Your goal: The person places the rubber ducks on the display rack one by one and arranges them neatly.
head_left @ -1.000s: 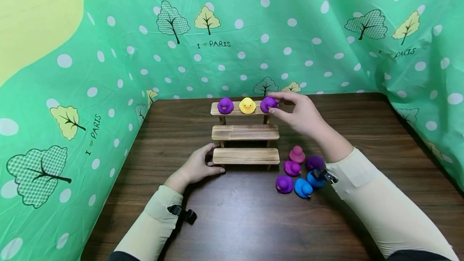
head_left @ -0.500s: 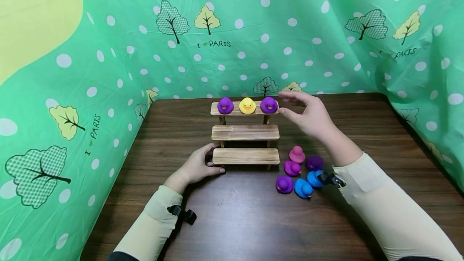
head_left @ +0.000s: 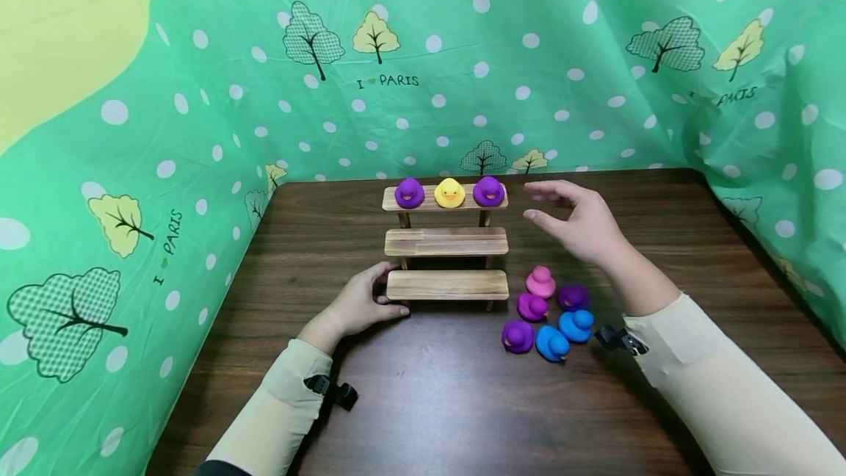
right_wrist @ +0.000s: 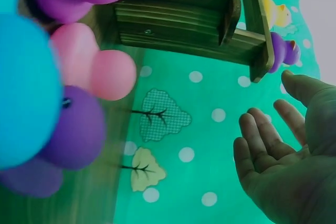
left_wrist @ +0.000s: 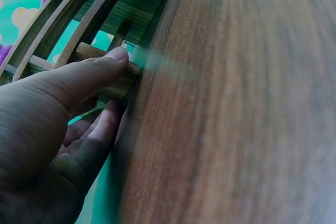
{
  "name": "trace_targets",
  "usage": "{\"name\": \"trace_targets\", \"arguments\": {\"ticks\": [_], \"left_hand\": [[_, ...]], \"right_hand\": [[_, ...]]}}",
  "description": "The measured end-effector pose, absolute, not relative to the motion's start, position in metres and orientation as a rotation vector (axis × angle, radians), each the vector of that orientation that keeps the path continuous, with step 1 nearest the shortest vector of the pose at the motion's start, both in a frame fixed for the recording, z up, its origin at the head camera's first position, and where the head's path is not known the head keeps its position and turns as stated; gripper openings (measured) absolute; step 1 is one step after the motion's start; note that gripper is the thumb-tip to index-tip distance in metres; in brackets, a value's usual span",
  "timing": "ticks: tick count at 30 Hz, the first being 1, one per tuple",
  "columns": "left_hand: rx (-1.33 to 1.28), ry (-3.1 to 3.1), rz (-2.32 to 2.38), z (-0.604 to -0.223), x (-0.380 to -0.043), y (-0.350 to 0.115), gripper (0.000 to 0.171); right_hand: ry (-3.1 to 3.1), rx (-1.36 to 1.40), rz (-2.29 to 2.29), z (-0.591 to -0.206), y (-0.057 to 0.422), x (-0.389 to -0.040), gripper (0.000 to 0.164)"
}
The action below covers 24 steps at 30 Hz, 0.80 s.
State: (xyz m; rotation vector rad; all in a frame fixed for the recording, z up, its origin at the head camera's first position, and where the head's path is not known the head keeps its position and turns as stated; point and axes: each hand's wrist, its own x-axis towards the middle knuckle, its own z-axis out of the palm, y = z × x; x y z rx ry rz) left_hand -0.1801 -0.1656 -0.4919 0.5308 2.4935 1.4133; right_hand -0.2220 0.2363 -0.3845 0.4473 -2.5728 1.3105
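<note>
A three-tier wooden display stand (head_left: pixel 446 242) rises in steps on the table. On its top shelf sit a purple rubber duck (head_left: pixel 410 193), a yellow rubber duck (head_left: pixel 449 193) and another purple rubber duck (head_left: pixel 488 192), side by side. My left hand (head_left: pixel 360 303) holds the stand at its lower left end; in the left wrist view the thumb (left_wrist: pixel 100 72) lies on one side of the wood and the fingers on the other. Off the stand's upper right end hovers my right hand (head_left: pixel 581 224), holding nothing, its thumb and fingers spread apart in the right wrist view.
To the right of the stand is a loose group of rubber ducks: a pink one (head_left: pixel 540 282), a magenta one (head_left: pixel 532 307), two purple ones and two blue ones (head_left: pixel 551 344). A green dotted cloth (head_left: pixel 396 116) stands round the dark wooden table (head_left: pixel 423 402).
My right hand has let go of the right-hand purple rubber duck on the top shelf and drawn back to the right. The left hand stays at the stand.
</note>
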Motion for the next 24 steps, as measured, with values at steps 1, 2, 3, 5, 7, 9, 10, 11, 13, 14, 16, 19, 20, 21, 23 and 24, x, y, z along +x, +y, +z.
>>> {"name": "trace_targets", "arguments": {"ticks": [1,2,3,5,7,9,10,11,13,14,16,19,20,21,23,24], "left_hand": [[0.528,2.495,1.414,-0.492,-0.180,-0.166,0.081],[0.528,2.496,1.415,-0.492,-0.180,-0.166,0.080],[0.525,2.500,1.412,-0.493,-0.180,-0.166,0.080],[0.528,2.498,1.412,-0.493,-0.180,-0.166,0.080],[0.529,2.489,1.418,-0.493,-0.180,-0.166,0.080],[0.535,2.484,1.424,-0.493,-0.181,-0.166,0.080],[0.536,2.480,1.427,-0.493,-0.181,-0.166,0.080],[0.536,2.477,1.430,-0.493,-0.181,-0.166,0.080],[0.533,2.478,1.428,-0.493,-0.181,-0.165,0.080],[0.531,2.477,1.428,-0.493,-0.181,-0.165,0.080],[0.528,2.472,1.432,-0.493,-0.181,-0.165,0.080],[0.534,2.472,1.435,-0.492,-0.182,-0.165,0.079],[0.535,2.469,1.437,-0.492,-0.182,-0.165,0.078],[0.538,2.470,1.437,-0.492,-0.182,-0.165,0.078],[0.543,2.476,1.431,-0.492,-0.181,-0.166,0.078],[0.542,2.479,1.428,-0.492,-0.181,-0.166,0.078]], "right_hand": [[-2.576,0.442,1.313,-0.386,0.238,-0.221,0.040],[-2.580,0.433,1.313,-0.387,0.239,-0.220,0.040],[-2.587,0.421,1.313,-0.389,0.241,-0.218,0.040],[-2.602,0.393,1.312,-0.391,0.245,-0.214,0.040],[-2.621,0.367,1.306,-0.395,0.250,-0.210,0.040],[-2.649,0.344,1.294,-0.398,0.256,-0.206,0.041],[-2.662,0.333,1.288,-0.400,0.259,-0.203,0.041],[-2.676,0.323,1.278,-0.403,0.262,-0.201,0.042],[-2.703,0.313,1.242,-0.408,0.269,-0.196,0.042],[-2.717,0.308,1.226,-0.411,0.273,-0.193,0.043],[-2.735,0.304,1.198,-0.416,0.279,-0.189,0.042],[-2.767,0.301,1.170,-0.424,0.287,-0.182,0.042],[-2.783,0.300,1.161,-0.426,0.290,-0.180,0.043],[-2.796,0.302,1.155,-0.429,0.292,-0.178,0.044],[-2.839,0.302,1.135,-0.434,0.297,-0.173,0.048],[-2.862,0.306,1.121,-0.436,0.299,-0.171,0.050]]}}
